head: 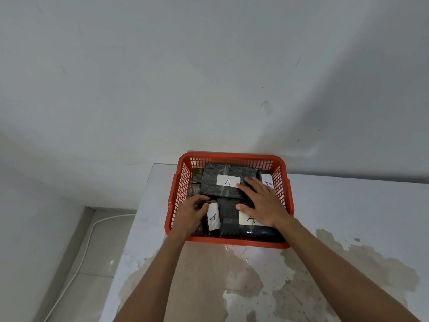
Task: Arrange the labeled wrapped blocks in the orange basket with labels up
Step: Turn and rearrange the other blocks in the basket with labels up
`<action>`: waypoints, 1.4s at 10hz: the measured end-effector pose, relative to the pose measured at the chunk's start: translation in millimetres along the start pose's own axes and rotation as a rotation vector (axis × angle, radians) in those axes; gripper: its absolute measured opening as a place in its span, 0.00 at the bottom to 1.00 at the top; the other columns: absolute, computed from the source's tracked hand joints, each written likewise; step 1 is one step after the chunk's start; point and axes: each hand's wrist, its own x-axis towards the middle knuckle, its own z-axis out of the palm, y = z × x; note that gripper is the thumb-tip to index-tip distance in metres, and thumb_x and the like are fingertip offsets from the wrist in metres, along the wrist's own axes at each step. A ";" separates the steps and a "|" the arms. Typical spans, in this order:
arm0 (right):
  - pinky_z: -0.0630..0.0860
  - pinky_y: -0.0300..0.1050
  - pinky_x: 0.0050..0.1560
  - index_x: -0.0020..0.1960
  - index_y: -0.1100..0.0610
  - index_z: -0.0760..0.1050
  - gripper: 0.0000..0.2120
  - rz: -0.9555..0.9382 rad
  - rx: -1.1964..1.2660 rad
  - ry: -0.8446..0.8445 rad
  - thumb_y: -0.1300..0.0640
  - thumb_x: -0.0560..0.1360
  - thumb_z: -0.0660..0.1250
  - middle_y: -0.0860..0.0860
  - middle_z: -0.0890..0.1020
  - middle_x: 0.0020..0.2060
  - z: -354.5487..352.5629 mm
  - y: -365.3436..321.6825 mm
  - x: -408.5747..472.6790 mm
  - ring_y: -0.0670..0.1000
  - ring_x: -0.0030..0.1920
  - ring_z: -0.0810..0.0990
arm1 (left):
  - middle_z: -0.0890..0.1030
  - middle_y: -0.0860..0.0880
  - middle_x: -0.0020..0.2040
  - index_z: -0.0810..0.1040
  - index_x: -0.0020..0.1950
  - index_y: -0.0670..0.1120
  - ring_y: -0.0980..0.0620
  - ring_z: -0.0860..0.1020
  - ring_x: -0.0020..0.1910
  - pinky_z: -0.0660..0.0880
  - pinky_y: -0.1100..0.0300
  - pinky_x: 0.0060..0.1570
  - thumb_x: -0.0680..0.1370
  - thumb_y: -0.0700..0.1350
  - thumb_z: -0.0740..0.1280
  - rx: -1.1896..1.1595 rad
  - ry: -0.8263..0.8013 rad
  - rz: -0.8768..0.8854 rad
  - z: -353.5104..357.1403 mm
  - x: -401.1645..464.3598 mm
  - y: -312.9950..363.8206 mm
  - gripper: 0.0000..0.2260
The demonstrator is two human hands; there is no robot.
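I see an orange basket (282,182) at the far edge of a stained white table (348,205), against a pale wall (209,66). Dark wrapped blocks fill it. The largest block (213,182) lies on top at the back, its white "A" label (228,181) facing up. My right hand (262,201) rests flat and spread across the front block (229,214), partly covering its label. My left hand (189,213) curls around a narrow block (213,217) labelled "A". A white cable (76,263) runs along the floor at left.
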 end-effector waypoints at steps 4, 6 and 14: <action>0.43 0.53 0.75 0.79 0.42 0.51 0.35 0.005 0.011 -0.004 0.32 0.76 0.55 0.46 0.49 0.80 -1.1 -1.4 -1.6 0.49 0.79 0.42 | 0.80 0.51 0.62 0.81 0.63 0.50 0.56 0.75 0.59 0.71 0.63 0.58 0.79 0.45 0.66 0.032 -0.073 0.041 -3.6 7.0 -4.2 0.13; 0.42 0.51 0.75 0.79 0.42 0.51 0.35 -0.002 0.012 0.003 0.32 0.76 0.54 0.46 0.49 0.80 1.4 0.3 -1.3 0.48 0.79 0.42 | 0.81 0.50 0.63 0.79 0.65 0.51 0.51 0.78 0.61 0.70 0.62 0.58 0.77 0.48 0.69 0.102 -0.094 0.030 0.4 6.6 -1.7 0.16; 0.44 0.54 0.76 0.78 0.42 0.53 0.34 -0.006 0.013 0.036 0.31 0.76 0.54 0.47 0.51 0.80 0.3 -1.0 -3.8 0.50 0.79 0.44 | 0.72 0.44 0.72 0.65 0.75 0.44 0.42 0.71 0.69 0.69 0.48 0.67 0.75 0.53 0.70 0.168 0.026 -0.228 -5.8 -13.4 16.0 0.32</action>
